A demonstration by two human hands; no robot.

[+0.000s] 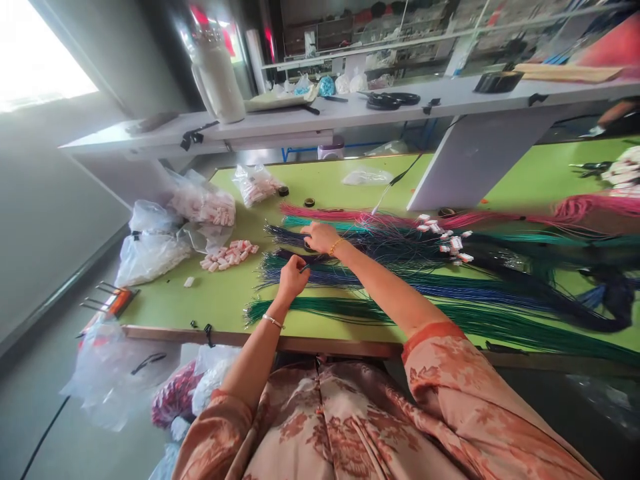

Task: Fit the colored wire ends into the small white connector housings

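My left hand (293,277) is closed, with fingers pinched around thin dark wires near the ends of the laid-out bundles. Just beyond it, my right hand (321,239) reaches over a dark blue wire bundle (285,235), its fingers bent and slightly apart at the strands. Green wires (350,308) and blue wires (430,288) lie nearer to me, their metal-tipped ends pointing left. Farther back run teal wires (300,221) and pink wires (320,212). White connectors (454,244) sit on wires to the right of my hands. What lies under my right fingertips is hidden.
Loose white-pink connectors (230,256) are piled on the green table (210,303) at left, beside plastic bags (155,250) of parts. Black tape rolls (309,202) lie behind. A raised shelf (280,113) holds a white jug (220,80) and black scissors (393,100). Another person's arm (617,113) shows far right.
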